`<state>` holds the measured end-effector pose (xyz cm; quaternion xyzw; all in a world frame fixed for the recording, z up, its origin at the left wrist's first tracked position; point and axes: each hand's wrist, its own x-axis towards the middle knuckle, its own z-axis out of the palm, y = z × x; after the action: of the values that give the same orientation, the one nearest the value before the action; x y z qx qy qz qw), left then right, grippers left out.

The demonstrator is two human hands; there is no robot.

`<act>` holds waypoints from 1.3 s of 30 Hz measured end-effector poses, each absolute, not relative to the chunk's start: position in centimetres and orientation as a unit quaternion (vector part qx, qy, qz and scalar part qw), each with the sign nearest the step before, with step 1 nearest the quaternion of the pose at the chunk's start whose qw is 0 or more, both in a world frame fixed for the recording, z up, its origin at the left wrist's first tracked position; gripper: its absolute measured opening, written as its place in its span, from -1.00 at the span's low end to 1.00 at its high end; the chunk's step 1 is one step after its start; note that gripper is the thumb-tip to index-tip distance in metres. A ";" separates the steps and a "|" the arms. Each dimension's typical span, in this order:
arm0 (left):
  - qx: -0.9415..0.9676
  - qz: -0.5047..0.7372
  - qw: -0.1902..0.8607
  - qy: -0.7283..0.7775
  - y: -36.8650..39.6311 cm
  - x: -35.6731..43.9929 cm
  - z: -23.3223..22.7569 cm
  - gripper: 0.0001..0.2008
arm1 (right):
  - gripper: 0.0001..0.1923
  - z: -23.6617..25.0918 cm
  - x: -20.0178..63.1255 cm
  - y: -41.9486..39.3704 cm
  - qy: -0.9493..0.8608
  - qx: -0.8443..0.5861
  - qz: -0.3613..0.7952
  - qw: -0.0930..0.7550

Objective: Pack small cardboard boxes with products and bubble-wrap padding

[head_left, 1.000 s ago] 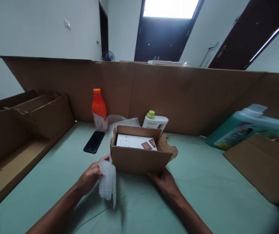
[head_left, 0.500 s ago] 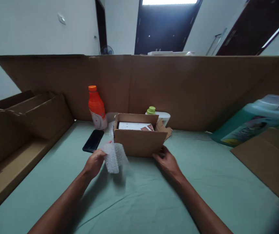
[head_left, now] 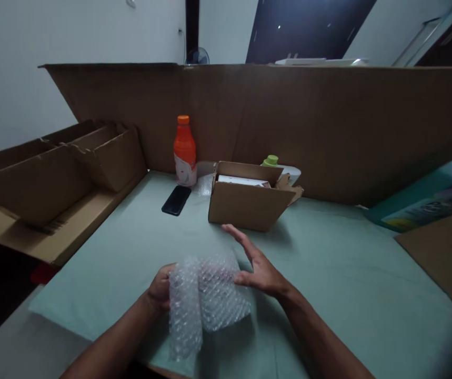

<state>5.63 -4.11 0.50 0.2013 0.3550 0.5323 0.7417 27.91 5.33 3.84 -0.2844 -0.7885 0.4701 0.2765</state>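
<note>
My left hand (head_left: 163,287) grips a folded piece of bubble wrap (head_left: 213,300) by its left side, above the pale green cloth near me. Part of the left fingers is hidden behind the wrap. At the wrap's right side is my right hand (head_left: 259,268), fingers stretched out and apart, thumb close to the plastic; whether it touches I cannot tell. Beyond the hands sits a small open cardboard box (head_left: 249,205), with a flat white box (head_left: 243,181) showing inside it.
An orange bottle (head_left: 185,152) and a dark phone (head_left: 176,200) stand and lie left of the box. A green-capped bottle (head_left: 271,160) is behind it. Cardboard trays (head_left: 52,179) line the left; a large teal jug (head_left: 427,197) and a cardboard flap (head_left: 442,252) are right.
My left hand has brought the bubble wrap toward me, and more of it shows. My right hand has let go of the cardboard box and moved to the wrap. The view has shifted.
</note>
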 end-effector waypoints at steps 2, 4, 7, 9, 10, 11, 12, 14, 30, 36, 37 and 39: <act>0.227 0.518 0.725 0.392 -4.2 4.5 0.3 -0.84 | -0.20 4.1 27.7 5.7 -0.780 -0.271 0.524 0.210; 0.247 0.525 0.684 0.443 -3.9 2.4 0.3 -0.75 | -0.49 4.2 28.1 5.5 -0.762 -0.298 0.550 0.167; 0.271 0.556 0.583 0.526 -3.8 -1.0 0.6 -0.66 | -0.65 4.6 29.5 5.4 -0.760 -0.372 0.507 0.163; 0.291 0.571 0.523 0.562 -4.1 -2.1 1.3 -0.63 | -0.68 5.2 30.3 5.5 -0.773 -0.399 0.468 0.153; 0.310 0.572 0.499 0.573 -4.3 -1.9 1.7 -0.61 | -0.69 5.6 30.5 5.6 -0.781 -0.403 0.455 0.145; 0.344 0.565 0.473 0.582 -4.3 -1.4 2.1 -0.59 | -0.69 6.1 30.6 5.7 -0.788 -0.401 0.447 0.135; 0.393 0.551 0.440 0.590 -4.2 -0.5 2.5 -0.57 | -0.70 6.5 30.5 5.7 -0.794 -0.398 0.442 0.125; 0.507 0.503 0.358 0.602 -3.6 2.0 2.9 -0.47 | -0.69 7.3 30.1 5.7 -0.805 -0.394 0.431 0.103; 0.382 0.469 0.355 0.713 -2.8 -7.2 0.1 -0.17 | -0.42 3.8 41.5 8.0 -0.791 -0.519 0.309 0.094; 0.375 0.537 0.260 0.709 -2.0 -8.9 2.8 -0.21 | -0.53 3.2 39.4 5.8 -0.795 -0.527 0.152 0.259; 0.400 0.549 0.212 0.702 -0.8 -8.6 3.9 -0.28 | -0.59 3.3 38.9 5.1 -0.798 -0.517 0.164 0.262; 0.467 0.556 0.087 0.682 2.5 -7.4 6.3 -0.42 | -0.67 3.4 38.2 3.8 -0.797 -0.511 0.189 0.261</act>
<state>-7.44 2.49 6.26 0.4671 0.6824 0.5557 0.0865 38.24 3.78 3.37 -0.5109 -0.7970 0.1891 0.2608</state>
